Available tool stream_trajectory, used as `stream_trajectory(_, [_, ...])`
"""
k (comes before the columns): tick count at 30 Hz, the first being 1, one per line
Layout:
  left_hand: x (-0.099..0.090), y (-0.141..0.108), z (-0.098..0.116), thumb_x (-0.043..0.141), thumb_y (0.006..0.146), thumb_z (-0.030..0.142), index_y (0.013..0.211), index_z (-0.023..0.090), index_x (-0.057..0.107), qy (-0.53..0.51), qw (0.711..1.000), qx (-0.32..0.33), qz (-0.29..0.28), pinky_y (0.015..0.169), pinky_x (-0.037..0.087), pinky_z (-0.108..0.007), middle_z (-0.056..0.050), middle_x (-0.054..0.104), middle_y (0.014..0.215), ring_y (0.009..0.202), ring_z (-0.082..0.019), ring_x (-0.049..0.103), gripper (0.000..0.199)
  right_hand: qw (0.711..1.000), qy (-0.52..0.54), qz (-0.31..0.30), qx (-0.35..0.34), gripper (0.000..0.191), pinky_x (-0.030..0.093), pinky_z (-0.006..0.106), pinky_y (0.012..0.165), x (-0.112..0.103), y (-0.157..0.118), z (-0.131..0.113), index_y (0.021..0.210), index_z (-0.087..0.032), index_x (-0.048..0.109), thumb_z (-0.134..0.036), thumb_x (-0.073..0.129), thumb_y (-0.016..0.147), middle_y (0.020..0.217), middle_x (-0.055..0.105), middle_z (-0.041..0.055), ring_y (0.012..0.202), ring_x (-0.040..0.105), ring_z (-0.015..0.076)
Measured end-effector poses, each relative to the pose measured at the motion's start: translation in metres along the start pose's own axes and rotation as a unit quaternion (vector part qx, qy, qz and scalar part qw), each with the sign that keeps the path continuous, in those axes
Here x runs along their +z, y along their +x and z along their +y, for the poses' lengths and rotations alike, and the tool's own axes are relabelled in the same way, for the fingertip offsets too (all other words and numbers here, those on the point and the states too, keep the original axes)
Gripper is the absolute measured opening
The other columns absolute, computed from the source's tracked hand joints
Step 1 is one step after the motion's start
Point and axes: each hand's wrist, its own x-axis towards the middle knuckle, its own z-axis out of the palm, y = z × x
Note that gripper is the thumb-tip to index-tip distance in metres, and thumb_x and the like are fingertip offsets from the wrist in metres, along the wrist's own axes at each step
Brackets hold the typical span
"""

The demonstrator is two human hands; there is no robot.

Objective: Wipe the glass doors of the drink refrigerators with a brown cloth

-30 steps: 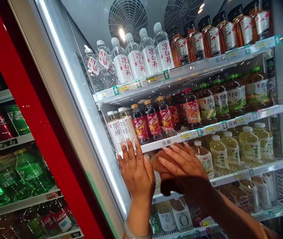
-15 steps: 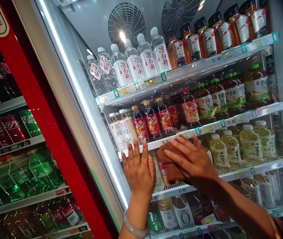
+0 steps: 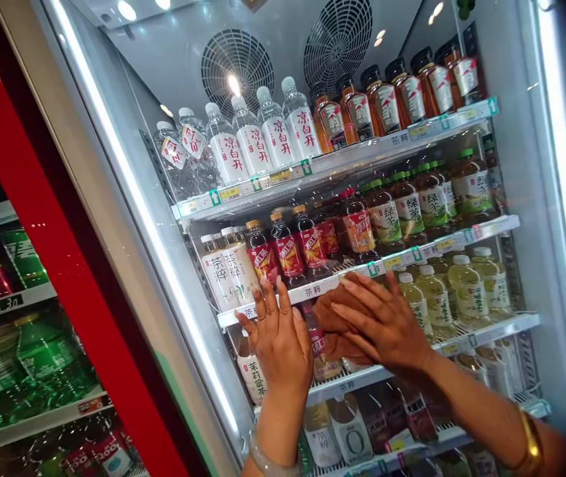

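My left hand point(image 3: 283, 344) lies flat with its fingers spread, seemingly against the clear glass front of a drinks cooler. A pale bangle point(image 3: 274, 460) circles that wrist. Beside it, my right hand point(image 3: 387, 321) presses a crumpled brown cloth point(image 3: 340, 311) to the same front, fingers stretched over the cloth. The palm side is hidden. A gold bracelet point(image 3: 531, 440) sits on the right forearm. Behind the hands show a shelf edge point(image 3: 307, 291), dark bottles with red labels point(image 3: 287, 255) and a white-labelled bottle point(image 3: 252, 371).
Clear water bottles point(image 3: 276, 132) and amber bottles with black caps point(image 3: 385, 109) line the top shelf. Green-capped tea bottles point(image 3: 435, 199) stand below, above pale yellow bottles point(image 3: 469, 291). A light strip point(image 3: 148, 205) runs beside the shelves. A red cooler frame point(image 3: 64, 265) stands left.
The view has turned, so the shelves sit further left and the cooler's right light strip shows. The right hand with the cloth has shifted slightly right against the shelves. The left hand stays flat.
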Motion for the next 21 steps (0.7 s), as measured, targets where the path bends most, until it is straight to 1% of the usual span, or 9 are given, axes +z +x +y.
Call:
stream_trajectory(3, [0.005,0.004,0.012,0.047,0.107,0.014,0.171,0.03,0.021,-0.014,1.0,0.004,-0.006,0.137,-0.003,-0.061,-0.009,0.025,0.178,0.169,-0.026,0.011,0.071,0.999,-0.012,0.008,0.029,0.047,0.028,0.064,0.134,-0.011,0.026,0.026,0.143,-0.031,0.063,-0.024,0.069,0.097,0.16,0.057,0.0082,0.16,0.04,0.0265])
stream_trajectory(5, [0.01,0.007,0.02,0.047,0.108,0.015,0.171,0.03,0.021,-0.022,1.0,0.014,-0.017,0.137,-0.005,-0.06,-0.009,0.025,0.179,0.17,-0.024,0.012,0.07,0.998,-0.02,0.04,0.051,0.044,0.033,0.059,0.133,-0.01,0.051,0.026,0.141,-0.031,0.065,-0.028,0.069,0.098,0.159,0.058,0.006,0.16,0.039,0.0257])
stream_trajectory(7, [0.013,0.009,0.025,0.045,0.109,0.015,0.172,0.028,0.02,-0.029,0.999,0.014,-0.014,0.138,-0.006,-0.057,-0.01,0.026,0.178,0.169,-0.021,0.012,0.069,0.997,-0.028,0.054,0.044,0.042,0.035,0.052,0.133,-0.004,0.064,0.016,0.142,-0.034,0.065,-0.028,0.067,0.1,0.158,0.06,0.0016,0.161,0.038,0.0222])
stream_trajectory(9, [0.015,0.01,0.027,0.043,0.109,0.015,0.172,0.026,0.02,-0.037,0.999,0.005,-0.002,0.138,-0.004,-0.054,-0.011,0.029,0.178,0.169,-0.019,0.012,0.068,0.998,-0.026,0.046,0.017,0.043,0.031,0.049,0.135,0.0,0.06,0.006,0.144,-0.033,0.062,-0.025,0.062,0.102,0.156,0.062,-0.001,0.162,0.035,0.0188])
stream_trajectory(11, [0.015,0.008,0.026,0.043,0.109,0.015,0.172,0.026,0.022,-0.037,0.999,0.001,-0.002,0.139,-0.002,-0.054,-0.011,0.031,0.177,0.169,-0.02,0.014,0.067,0.999,-0.016,0.027,0.01,0.044,0.024,0.053,0.138,0.0,0.044,0.002,0.145,-0.03,0.06,-0.026,0.061,0.102,0.157,0.06,0.0013,0.164,0.031,0.0194])
stream_trajectory(13, [0.014,0.007,0.027,0.044,0.109,0.016,0.171,0.027,0.026,-0.024,1.0,-0.001,-0.01,0.138,-0.002,-0.056,-0.01,0.03,0.177,0.169,-0.022,0.015,0.065,0.999,-0.015,0.009,0.031,0.043,0.017,0.061,0.138,-0.007,0.025,0.006,0.142,-0.028,0.062,-0.032,0.067,0.099,0.162,0.056,0.0054,0.165,0.028,0.0235])
stream_trajectory(15, [0.012,0.008,0.029,0.045,0.109,0.017,0.17,0.027,0.029,-0.011,1.0,-0.005,-0.018,0.138,-0.003,-0.057,-0.01,0.027,0.178,0.169,-0.023,0.014,0.064,0.997,-0.031,-0.008,0.067,0.045,0.015,0.068,0.136,-0.015,0.015,0.016,0.141,-0.028,0.062,-0.034,0.072,0.097,0.166,0.05,0.0085,0.166,0.027,0.0273])
stream_trajectory(18, [0.011,0.017,0.039,0.046,0.108,0.016,0.171,0.027,0.025,-0.003,1.0,0.009,-0.015,0.138,-0.003,-0.057,-0.01,0.027,0.178,0.169,-0.023,0.015,0.067,0.99,-0.057,-0.013,0.132,0.049,0.022,0.073,0.133,-0.021,0.026,0.031,0.146,-0.029,0.058,-0.023,0.068,0.098,0.169,0.045,0.0107,0.165,0.029,0.0315])
stream_trajectory(21, [0.016,0.032,0.051,0.046,0.108,0.017,0.172,0.025,0.021,0.001,0.999,0.04,0.013,0.139,0.0,-0.055,-0.009,0.028,0.177,0.169,-0.022,0.016,0.069,0.98,-0.059,0.061,0.18,0.051,0.034,0.068,0.13,-0.012,0.051,0.029,0.147,-0.027,0.057,-0.014,0.061,0.098,0.169,0.044,0.0121,0.164,0.03,0.0322])
